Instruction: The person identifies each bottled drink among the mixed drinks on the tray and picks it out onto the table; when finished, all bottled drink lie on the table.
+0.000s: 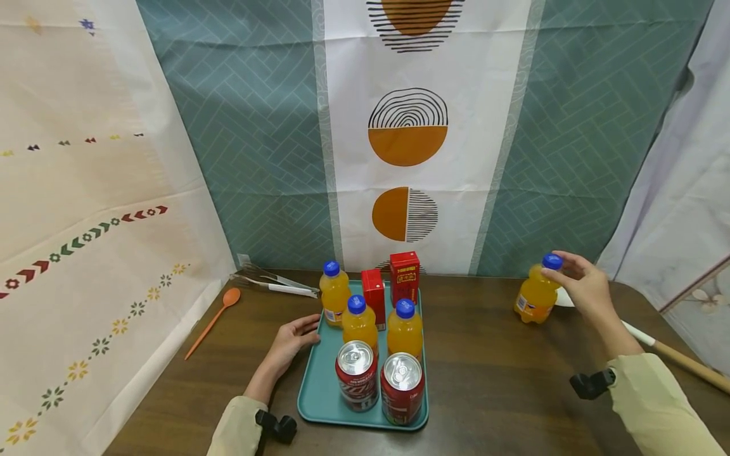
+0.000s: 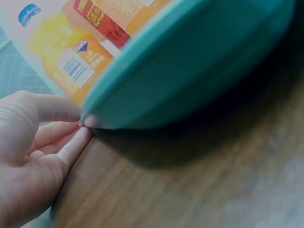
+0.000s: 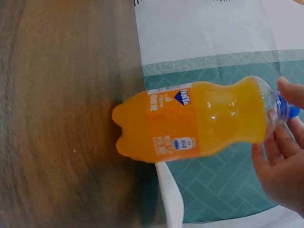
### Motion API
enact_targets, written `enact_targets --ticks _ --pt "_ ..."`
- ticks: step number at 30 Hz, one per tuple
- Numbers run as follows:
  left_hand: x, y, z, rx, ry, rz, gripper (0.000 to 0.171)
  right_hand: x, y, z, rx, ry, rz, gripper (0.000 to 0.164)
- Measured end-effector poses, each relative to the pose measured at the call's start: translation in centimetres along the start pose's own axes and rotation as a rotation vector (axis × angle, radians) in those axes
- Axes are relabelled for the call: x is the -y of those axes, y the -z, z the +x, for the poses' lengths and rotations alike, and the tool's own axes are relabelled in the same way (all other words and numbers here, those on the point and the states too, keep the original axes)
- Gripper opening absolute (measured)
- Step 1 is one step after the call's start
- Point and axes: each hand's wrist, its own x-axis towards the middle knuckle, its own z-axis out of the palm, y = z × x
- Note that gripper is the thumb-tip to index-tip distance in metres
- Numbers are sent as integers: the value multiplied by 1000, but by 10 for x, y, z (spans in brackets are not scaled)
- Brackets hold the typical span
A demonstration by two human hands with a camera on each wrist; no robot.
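Observation:
My right hand pinches an orange Fanta bottle by its neck, just under the blue cap. The bottle leans slightly at the right of the table; whether its base touches the wood I cannot tell. On the left, my left hand grips the edge of a teal tray between thumb and fingers, plain in the left wrist view. Three more Fanta bottles stand on the tray, with two red drink boxes toward the back. Two red cola cans are at its front.
An orange spoon lies left of the tray. Metal utensils with a white handle lie behind it. A white utensil with a wooden handle lies at the right, partly behind my right arm. Patterned cloth hangs along the back.

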Motion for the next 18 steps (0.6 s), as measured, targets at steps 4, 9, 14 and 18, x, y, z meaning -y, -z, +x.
enact_targets --ticks 4,9,14,18 --pt "-1 -1 1 -7 -2 -3 52 4 5 2 33 -10 -32 56" --pt "0 -1 1 -11 -3 6 52 11 6 2 34 8 -10 57" --pt "1 0 0 -1 -9 13 52 23 5 2 -13 37 -22 53" --pt "2 1 0 7 -11 15 52 44 4 5 -32 47 -26 48"
